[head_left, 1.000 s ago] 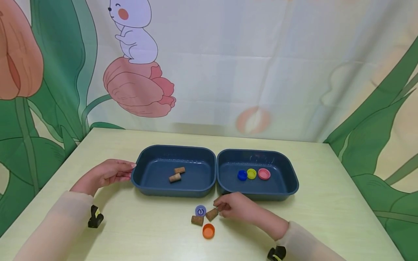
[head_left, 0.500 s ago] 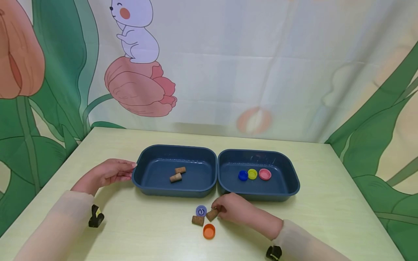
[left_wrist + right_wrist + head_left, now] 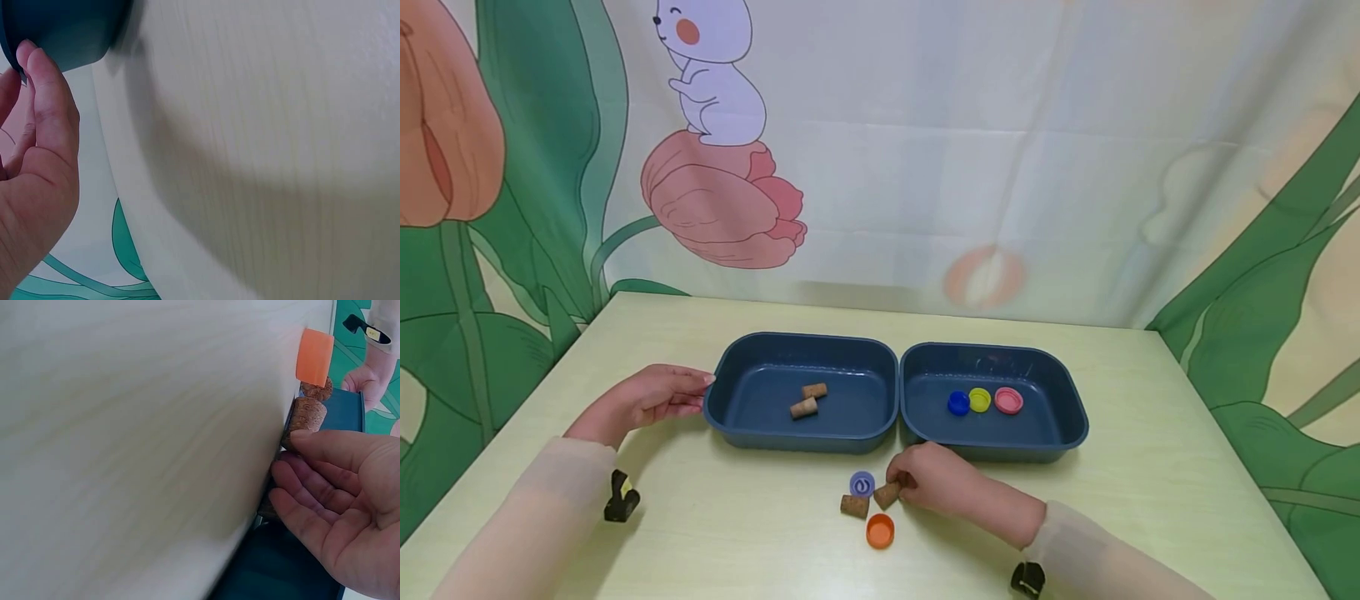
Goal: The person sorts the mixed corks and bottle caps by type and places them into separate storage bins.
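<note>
My left hand (image 3: 658, 396) holds the left end of a dark blue tray (image 3: 797, 443) by its rim; the left wrist view shows fingertips at the rim and outer wall of that tray (image 3: 81, 31). My right hand (image 3: 936, 477) pinches a cork (image 3: 887, 495) at the table, in front of the gap between the two trays. In the right wrist view, the thumb lies on the cork (image 3: 307, 414), and another brown piece (image 3: 267, 507) shows partly behind the curled fingers. Beside the pinched cork lie a second cork (image 3: 854, 506), a purple bottle cap (image 3: 862, 484) and an orange bottle cap (image 3: 880, 532).
Two corks (image 3: 805, 407) lie in the left tray. The right tray (image 3: 1060, 446) stands right beside it, with a blue cap (image 3: 958, 403), a yellow cap (image 3: 979, 400) and a pink cap (image 3: 1008, 400) inside. A printed curtain (image 3: 880, 167) hangs behind the table (image 3: 715, 533).
My right hand has shifted slightly left and closed its fingertips on the nearer cork. The left hand stays at the tray's rim.
</note>
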The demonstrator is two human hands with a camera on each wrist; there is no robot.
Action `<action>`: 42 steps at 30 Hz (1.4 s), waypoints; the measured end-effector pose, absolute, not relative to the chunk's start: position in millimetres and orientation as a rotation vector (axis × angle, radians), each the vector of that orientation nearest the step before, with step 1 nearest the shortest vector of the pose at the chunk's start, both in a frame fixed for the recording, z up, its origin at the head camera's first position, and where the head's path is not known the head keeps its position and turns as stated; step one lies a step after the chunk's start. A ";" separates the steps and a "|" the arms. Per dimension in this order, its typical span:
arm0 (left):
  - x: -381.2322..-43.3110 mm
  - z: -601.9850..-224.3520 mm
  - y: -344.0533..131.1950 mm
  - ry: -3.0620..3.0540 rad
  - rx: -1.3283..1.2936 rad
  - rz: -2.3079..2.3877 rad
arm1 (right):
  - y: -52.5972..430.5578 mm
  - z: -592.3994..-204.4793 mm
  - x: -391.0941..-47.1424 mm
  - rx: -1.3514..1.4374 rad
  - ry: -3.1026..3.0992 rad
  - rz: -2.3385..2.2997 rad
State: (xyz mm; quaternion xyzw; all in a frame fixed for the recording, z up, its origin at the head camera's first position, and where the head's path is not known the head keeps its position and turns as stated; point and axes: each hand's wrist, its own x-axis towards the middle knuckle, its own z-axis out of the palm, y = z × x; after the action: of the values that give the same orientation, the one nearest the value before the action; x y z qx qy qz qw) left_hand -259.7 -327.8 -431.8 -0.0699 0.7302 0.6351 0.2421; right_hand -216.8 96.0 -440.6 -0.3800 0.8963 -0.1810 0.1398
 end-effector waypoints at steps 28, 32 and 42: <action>-261.4 -429.3 -326.9 2.026 -0.203 1.718 | 106.1 -390.1 -218.9 -1.065 2.542 -0.648; -261.5 -429.4 -327.0 2.037 -0.211 1.708 | 102.4 -381.7 -224.6 -1.052 2.524 -0.656; -263.8 -431.2 -326.4 2.046 -0.203 1.698 | 99.8 -363.5 -239.6 -1.089 2.527 -0.616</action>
State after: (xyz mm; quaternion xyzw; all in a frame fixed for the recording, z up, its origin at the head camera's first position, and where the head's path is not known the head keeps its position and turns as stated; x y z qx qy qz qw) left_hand -263.8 -326.4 -431.2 -0.0740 0.7458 0.6188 0.2354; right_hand -239.6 99.8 -363.5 -0.3813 0.8845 -0.2158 0.1603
